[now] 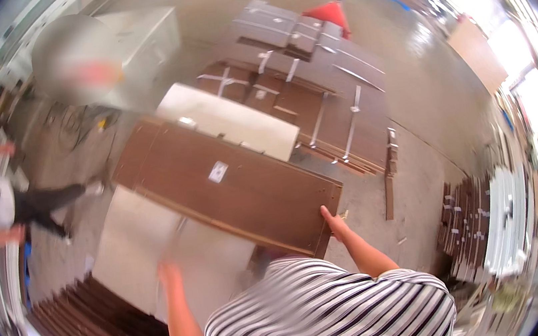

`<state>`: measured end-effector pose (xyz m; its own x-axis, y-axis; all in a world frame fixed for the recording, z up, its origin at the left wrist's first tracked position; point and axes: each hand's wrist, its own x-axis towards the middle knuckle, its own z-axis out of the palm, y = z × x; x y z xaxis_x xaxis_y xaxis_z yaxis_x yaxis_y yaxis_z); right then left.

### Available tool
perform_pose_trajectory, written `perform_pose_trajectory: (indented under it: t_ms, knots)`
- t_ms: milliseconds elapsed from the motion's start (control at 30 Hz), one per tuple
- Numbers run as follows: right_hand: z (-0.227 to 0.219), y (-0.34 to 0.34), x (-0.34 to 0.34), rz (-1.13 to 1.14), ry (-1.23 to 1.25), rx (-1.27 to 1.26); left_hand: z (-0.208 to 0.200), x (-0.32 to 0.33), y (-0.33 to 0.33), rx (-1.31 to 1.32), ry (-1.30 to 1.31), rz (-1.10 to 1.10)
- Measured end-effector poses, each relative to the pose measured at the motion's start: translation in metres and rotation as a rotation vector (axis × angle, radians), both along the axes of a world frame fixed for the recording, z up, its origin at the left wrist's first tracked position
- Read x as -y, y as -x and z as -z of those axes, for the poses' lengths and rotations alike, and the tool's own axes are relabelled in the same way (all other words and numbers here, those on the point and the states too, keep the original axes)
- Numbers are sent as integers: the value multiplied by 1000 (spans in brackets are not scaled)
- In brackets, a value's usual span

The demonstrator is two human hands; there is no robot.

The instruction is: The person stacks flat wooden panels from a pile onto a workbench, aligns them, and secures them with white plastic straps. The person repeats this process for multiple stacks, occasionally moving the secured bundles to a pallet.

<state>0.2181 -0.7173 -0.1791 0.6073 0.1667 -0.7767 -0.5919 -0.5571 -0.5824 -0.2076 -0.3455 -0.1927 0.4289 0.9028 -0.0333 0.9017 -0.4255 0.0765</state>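
The long panel is brown, its label white, the shirt striped black and white.

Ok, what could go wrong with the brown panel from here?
The right hand is at one end of the brown panel, while the left hand appears off it, so the panel might swing or slip if moved now. Its far edge lies close to the cream panel, which it could scuff.

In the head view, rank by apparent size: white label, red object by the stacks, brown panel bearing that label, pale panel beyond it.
1. Brown panel
2. Pale panel
3. Red object
4. White label
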Motion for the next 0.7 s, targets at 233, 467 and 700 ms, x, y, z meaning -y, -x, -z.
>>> perform_pose_trajectory:
  t_ms: [233,467,700]
  knots:
    - [-76,-26,-57,-611,243,1324,-155,-34,-4,-225,37,103]
    - [-205,103,-245,-1159,-910,1160,-332,-19,-80,1031,1213,132]
    - [-271,138,-308,-1427,-1563,1509,-301,-37,-125,960,810,169]
